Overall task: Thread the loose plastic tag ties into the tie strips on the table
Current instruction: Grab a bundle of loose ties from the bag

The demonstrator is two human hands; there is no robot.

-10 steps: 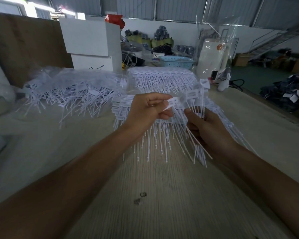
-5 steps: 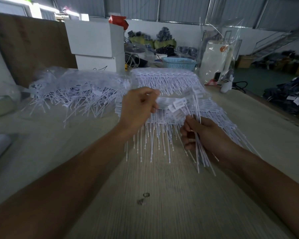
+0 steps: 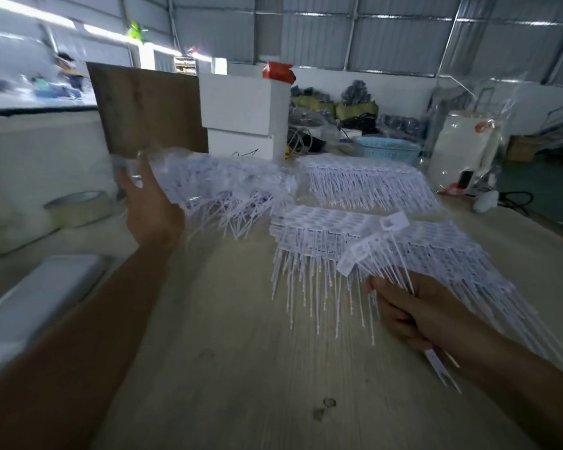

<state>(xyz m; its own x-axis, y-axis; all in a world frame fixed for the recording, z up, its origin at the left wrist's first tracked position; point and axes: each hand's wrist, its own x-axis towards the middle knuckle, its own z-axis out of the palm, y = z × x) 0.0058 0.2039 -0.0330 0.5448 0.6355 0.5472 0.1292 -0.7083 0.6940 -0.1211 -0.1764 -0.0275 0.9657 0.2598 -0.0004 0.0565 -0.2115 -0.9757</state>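
on the table (image 3: 228, 368), right hand (image 3: 416, 315) grips a tie strip (image 3: 376, 241) while left hand (image 3: 150, 206), fingers spread, reaches toward the loose ties (image 3: 228, 196) at ten o'clock, likely to pick one for threading.

White tie strips (image 3: 322, 228) lie stacked on the tabletop (image 3: 215, 336), tails toward the viewer; a tangled heap of loose ties (image 3: 221, 193) lies left.
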